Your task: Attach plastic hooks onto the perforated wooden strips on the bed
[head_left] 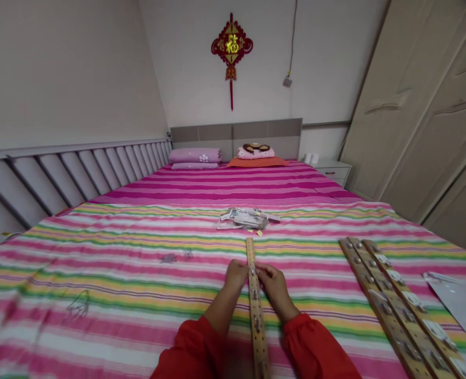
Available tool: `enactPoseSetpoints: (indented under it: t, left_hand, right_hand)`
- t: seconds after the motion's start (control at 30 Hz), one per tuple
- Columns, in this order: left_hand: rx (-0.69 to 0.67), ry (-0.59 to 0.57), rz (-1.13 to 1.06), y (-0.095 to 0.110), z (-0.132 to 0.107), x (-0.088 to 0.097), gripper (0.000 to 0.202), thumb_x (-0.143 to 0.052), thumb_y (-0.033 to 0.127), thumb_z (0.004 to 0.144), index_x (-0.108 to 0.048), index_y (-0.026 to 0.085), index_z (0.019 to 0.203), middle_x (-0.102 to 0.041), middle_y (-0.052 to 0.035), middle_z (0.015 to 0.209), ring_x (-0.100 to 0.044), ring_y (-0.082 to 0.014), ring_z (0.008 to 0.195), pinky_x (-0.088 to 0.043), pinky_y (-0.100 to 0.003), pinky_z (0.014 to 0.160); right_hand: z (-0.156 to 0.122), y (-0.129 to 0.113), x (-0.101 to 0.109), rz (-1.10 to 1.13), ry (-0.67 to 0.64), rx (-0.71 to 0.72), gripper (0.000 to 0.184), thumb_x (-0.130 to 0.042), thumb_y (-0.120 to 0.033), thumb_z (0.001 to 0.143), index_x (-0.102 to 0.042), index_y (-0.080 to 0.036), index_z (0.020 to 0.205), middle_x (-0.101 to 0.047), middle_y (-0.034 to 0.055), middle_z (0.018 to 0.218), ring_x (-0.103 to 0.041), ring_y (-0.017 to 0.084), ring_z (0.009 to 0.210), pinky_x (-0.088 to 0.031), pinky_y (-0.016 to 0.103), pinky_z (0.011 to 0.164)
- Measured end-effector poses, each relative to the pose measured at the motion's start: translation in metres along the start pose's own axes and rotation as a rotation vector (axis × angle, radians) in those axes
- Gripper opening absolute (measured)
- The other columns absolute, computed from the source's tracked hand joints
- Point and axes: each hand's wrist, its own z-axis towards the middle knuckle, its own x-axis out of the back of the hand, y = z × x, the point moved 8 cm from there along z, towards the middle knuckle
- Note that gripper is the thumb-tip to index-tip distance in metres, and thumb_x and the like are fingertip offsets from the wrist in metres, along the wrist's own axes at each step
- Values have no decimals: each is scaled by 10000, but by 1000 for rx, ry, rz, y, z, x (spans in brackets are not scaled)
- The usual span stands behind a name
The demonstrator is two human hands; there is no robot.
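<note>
A long narrow wooden strip (255, 305) with rows of holes lies lengthwise in front of me on the striped bedspread. Several small shiny metal fittings sit along it, too small to name by kind. Close to its far end, my left hand (236, 276) presses in from the left side, fingers closed at a small metal fitting (252, 270). From the right, my right hand (274, 287) pinches at the same fitting with thumb and forefinger. The fingertips partly cover the fitting. Both forearms are in red sleeves.
Three similar wooden strips (390, 305) with metal fittings lie to the right, beside a clear plastic bag (459, 302). Plastic packets (246, 217) lie beyond the strip. Small clear scraps (168, 258) and a thin tangled piece (78, 305) are at left. Bed rails (78, 176) line the left side.
</note>
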Motion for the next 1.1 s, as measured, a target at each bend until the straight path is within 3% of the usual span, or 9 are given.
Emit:
enactPoseSetpoints:
  t: [0.2, 0.3, 0.37, 0.57, 0.63, 0.7, 0.8, 0.93, 1.1]
  left_hand:
    - [-60, 9, -24, 3, -9, 5, 192, -638, 225, 532, -473, 180, 445, -449, 60, 380, -435, -90, 404, -334, -213, 426]
    - [-125, 48, -26, 8, -14, 34, 181, -612, 333, 582, -547, 171, 533, -524, 30, 455, -493, -113, 450, -386, -227, 453]
    - [-176, 146, -9, 13, -15, 73, 176, -597, 340, 589, -593, 169, 631, -573, 17, 531, -539, -128, 523, -434, -239, 521]
    - [-223, 588, 126, 20, -13, 225, 243, -529, 370, 648, -593, 172, 774, -630, -21, 691, -602, -188, 713, -476, -303, 698]
    - [-189, 712, 187, 18, -12, 263, 251, -494, 349, 672, -591, 161, 807, -651, -58, 739, -613, -222, 752, -478, -346, 724]
    - [-156, 772, 251, 17, -7, 287, 242, -511, 332, 662, -598, 149, 794, -661, -94, 746, -623, -257, 767, -478, -379, 735]
    - [-138, 769, 333, 17, 6, 301, 193, -575, 297, 618, -616, 155, 742, -675, -119, 733, -632, -297, 806, -471, -396, 760]
    - [-157, 719, 385, 17, 17, 301, 76, -587, 237, 595, -615, 185, 643, -684, -101, 685, -640, -298, 807, -469, -381, 765]
    - [-220, 715, 355, 19, 8, 299, 97, -558, 262, 606, -598, 180, 639, -663, -66, 653, -632, -263, 734, -475, -374, 741]
  right_hand:
    - [-11, -10, 2, -13, -7, 24, 362, -709, -467, 616, -707, -163, 813, -608, -13, 556, -455, 117, 445, -326, 233, 399]
    - [-16, -14, 5, 5, 14, 36, 378, -672, -516, 662, -675, -171, 816, -538, -43, 519, -406, 100, 406, -301, 231, 386]
    - [-17, -16, 6, 13, 18, 46, 389, -666, -542, 663, -655, -172, 784, -522, -48, 519, -396, 93, 397, -294, 230, 384]
    - [-17, -15, 5, -1, 16, 57, 399, -671, -570, 648, -596, -179, 655, -508, -44, 518, -396, 88, 396, -281, 229, 384]
    - [-16, -15, 4, 2, 11, 58, 398, -670, -570, 649, -587, -181, 645, -500, -48, 514, -391, 87, 393, -281, 230, 389]
    - [-17, -15, 4, -2, 9, 63, 402, -667, -576, 649, -579, -184, 637, -492, -51, 510, -386, 86, 393, -278, 231, 391]
    - [-17, -15, 5, -13, 6, 66, 409, -658, -586, 653, -571, -187, 631, -493, -51, 512, -385, 88, 396, -276, 231, 393]
    - [-16, -13, 6, -19, 12, 51, 418, -652, -594, 655, -566, -187, 617, -489, -52, 495, -380, 86, 392, -269, 227, 391]
    - [-16, -14, 7, -10, 19, 46, 413, -668, -588, 638, -567, -189, 605, -483, -52, 456, -373, 88, 381, -258, 228, 386]
